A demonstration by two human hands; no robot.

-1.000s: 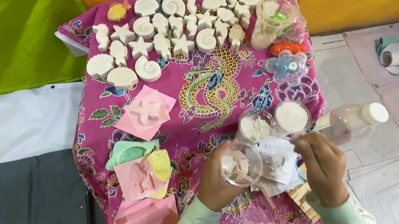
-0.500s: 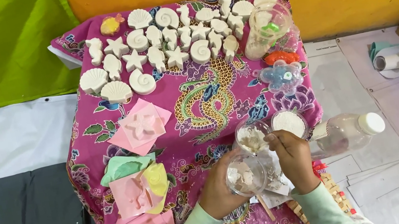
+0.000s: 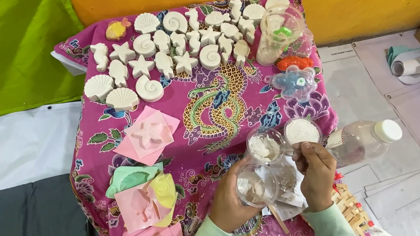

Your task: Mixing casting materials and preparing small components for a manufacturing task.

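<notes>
Pink cloth with flowers and a dragon covers the table (image 3: 204, 119), and a yellow wall stands behind it.

Closest to the person, the left hand (image 3: 228, 198) holds a clear plastic cup (image 3: 256, 186). Its fingers are wrapped around the cup's side and clamped on it. White powder sits inside the cup. The right hand (image 3: 316, 171) is just beside the cup, with its fingers closed together on something thin, maybe a small scoop; it is too small to tell for sure.

Just past the fingers stand two more cups. One cup of lumpy white paste (image 3: 265, 145) is on the left and one cup of smooth white powder (image 3: 302, 131) is on the right. A clear bottle with a white cap (image 3: 366, 139) lies just right of the right hand.

Left of the fingers lie soft pink, green and yellow molds (image 3: 146, 195). Far from the fingers, near the wall, sit rows of white plaster shells and stars (image 3: 174, 46).

It looks like the mixing step. The next move seems to need a steady cup and gentle scooping.
</notes>
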